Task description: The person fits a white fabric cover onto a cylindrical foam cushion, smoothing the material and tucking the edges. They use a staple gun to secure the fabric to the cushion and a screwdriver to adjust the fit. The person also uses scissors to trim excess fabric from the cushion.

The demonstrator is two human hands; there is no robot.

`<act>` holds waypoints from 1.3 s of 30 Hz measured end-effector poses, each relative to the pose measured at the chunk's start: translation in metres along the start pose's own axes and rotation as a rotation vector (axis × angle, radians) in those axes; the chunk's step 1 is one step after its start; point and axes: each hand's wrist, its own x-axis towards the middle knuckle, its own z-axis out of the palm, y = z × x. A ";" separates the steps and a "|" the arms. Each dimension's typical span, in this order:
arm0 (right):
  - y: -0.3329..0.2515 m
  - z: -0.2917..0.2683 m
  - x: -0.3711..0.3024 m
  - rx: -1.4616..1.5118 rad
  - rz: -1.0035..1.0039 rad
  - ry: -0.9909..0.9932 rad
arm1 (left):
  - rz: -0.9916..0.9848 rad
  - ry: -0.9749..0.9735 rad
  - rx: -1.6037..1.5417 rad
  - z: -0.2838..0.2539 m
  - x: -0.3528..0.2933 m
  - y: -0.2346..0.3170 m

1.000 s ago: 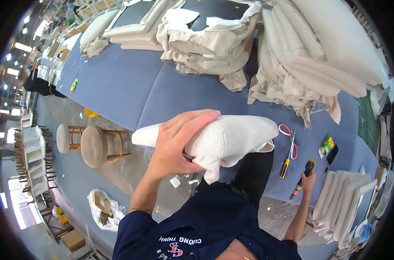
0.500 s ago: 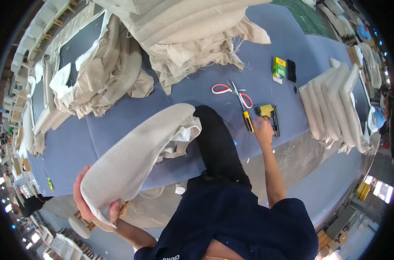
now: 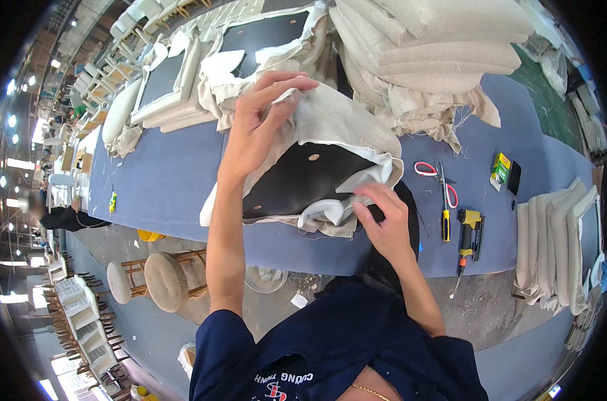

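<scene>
A beige upholstered seat cushion [image 3: 347, 120] is tilted up before me, its black underside board [image 3: 296, 177] showing inside loose fabric edges. My left hand [image 3: 266, 117] is closed on the cushion's far edge, pinching its fabric. At the near right corner, beside the white lining flaps [image 3: 323, 212], is my right hand [image 3: 387, 220]; its thumb and fingers are apart and it holds nothing I can see. To the right, a yellow and black staple gun [image 3: 468, 234] lies on the blue-grey table. Red-handled scissors [image 3: 437, 180] lie beside a yellow-handled screwdriver [image 3: 445, 217].
Stacked beige cushions [image 3: 443, 60] stand at the back, with more [image 3: 250, 40] at the far left. Another stack [image 3: 560, 234] is at the right edge. A small green and yellow box [image 3: 500, 170] and a phone [image 3: 514, 178] lie far right. Round stools [image 3: 166, 282] stand below left.
The cushion has turned so its black underside faces me. My left hand has moved from its near end to its far edge. My right hand has left the staple gun for the cushion.
</scene>
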 end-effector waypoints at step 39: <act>0.030 0.023 -0.071 0.076 0.044 -0.586 | 0.075 0.094 -0.003 0.021 -0.026 0.015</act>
